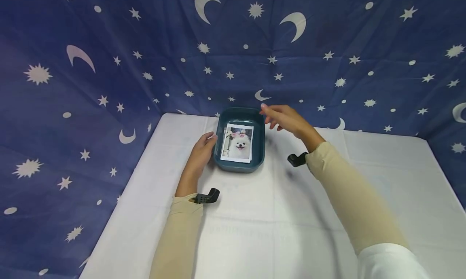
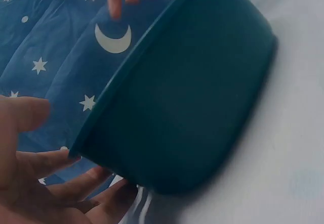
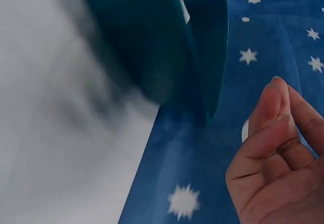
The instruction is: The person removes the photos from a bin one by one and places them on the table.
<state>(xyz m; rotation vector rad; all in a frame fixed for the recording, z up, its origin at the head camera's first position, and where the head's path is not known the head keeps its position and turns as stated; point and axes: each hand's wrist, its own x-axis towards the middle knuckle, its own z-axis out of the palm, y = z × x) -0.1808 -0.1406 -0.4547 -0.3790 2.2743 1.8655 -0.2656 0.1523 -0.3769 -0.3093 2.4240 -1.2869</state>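
A dark teal plastic basin (image 1: 257, 149) stands on the white-covered table near its back edge. Inside it lie photo prints, and the top one (image 1: 240, 144) has a white border and pictures a fluffy white dog; a bit of another shows beneath. My left hand (image 1: 201, 151) is at the basin's left side, thumb raised, with its fingertips (image 2: 96, 172) against or just behind the wall; contact is hard to tell. Above the far right corner hovers my right hand (image 1: 285, 118). Its fingers are loosely bent, thumb close to the forefinger (image 3: 273, 102), with nothing visible between them.
Behind and to the left hangs a blue cloth (image 1: 233, 40) printed with white moons and stars. White cloth covers the table (image 1: 247, 214). Each wrist carries a small black camera, one on the left (image 1: 208, 196) and one on the right (image 1: 297, 159).
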